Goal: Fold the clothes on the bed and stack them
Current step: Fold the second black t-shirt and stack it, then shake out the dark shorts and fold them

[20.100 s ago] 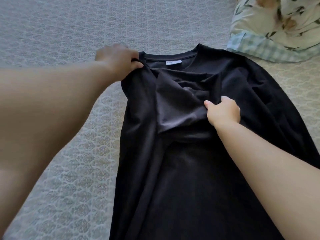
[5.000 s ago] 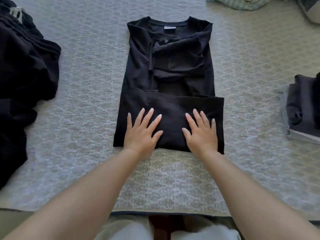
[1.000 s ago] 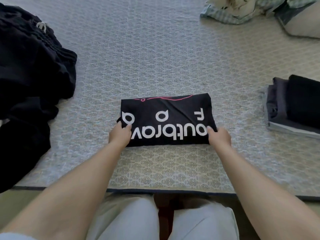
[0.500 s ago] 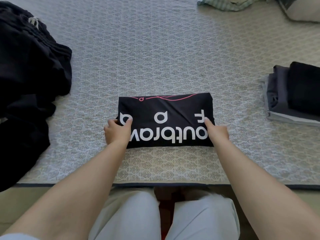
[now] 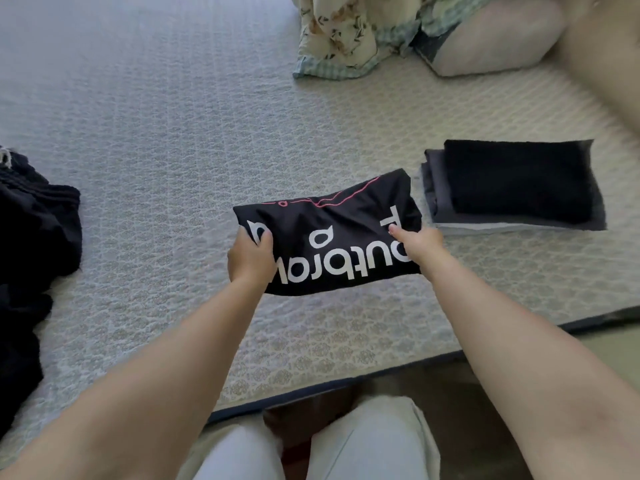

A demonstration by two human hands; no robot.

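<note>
Left hand (image 5: 250, 255) and right hand (image 5: 419, 244) each grip an end of the folded black shirt (image 5: 329, 233), held above the bed (image 5: 173, 133) | folded stack (image 5: 512, 185) at 3 o'clock | unfolded dark clothes (image 5: 31, 244) at 9 o'clock | floral pillow (image 5: 346, 32) at 12 o'clock.

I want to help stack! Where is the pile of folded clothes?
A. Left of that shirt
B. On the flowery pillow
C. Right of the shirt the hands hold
C: the folded pile lies on the bed just right of the printed black shirt, which the left hand and right hand grip at its ends.
</note>
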